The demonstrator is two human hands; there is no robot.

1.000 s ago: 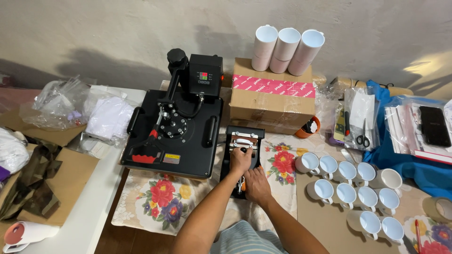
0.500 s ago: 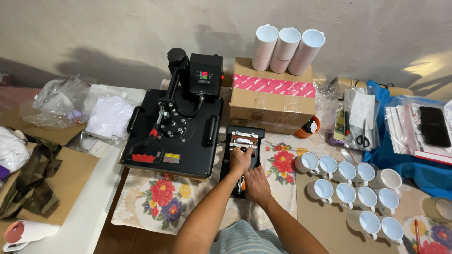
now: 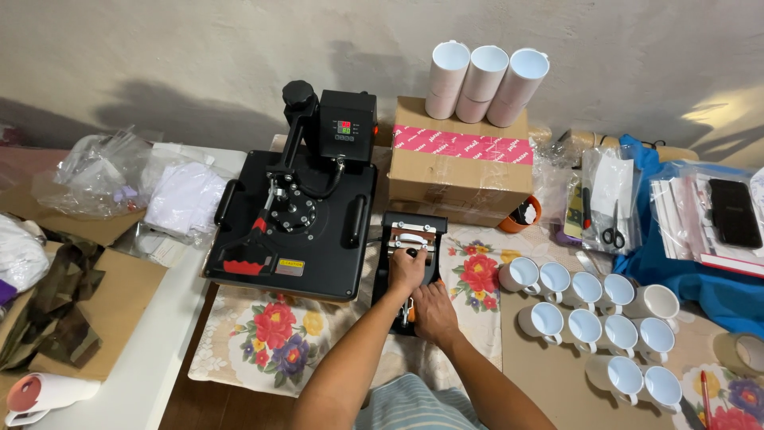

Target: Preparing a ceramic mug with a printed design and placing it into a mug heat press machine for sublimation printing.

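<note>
Two machines sit on the floral cloth: the big flat heat press, then the small mug press beside it. The left hand curls tight round its handle while the right hand, fingers pressed down, steadies its base; clamping seems underway, calling for firm, even pressure.

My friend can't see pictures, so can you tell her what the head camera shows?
Both hands work a small black mug press: the left hand grips its handle, the right hand rests on its near end. A big black heat press sits left of it, and white mugs stand to the right.
</note>
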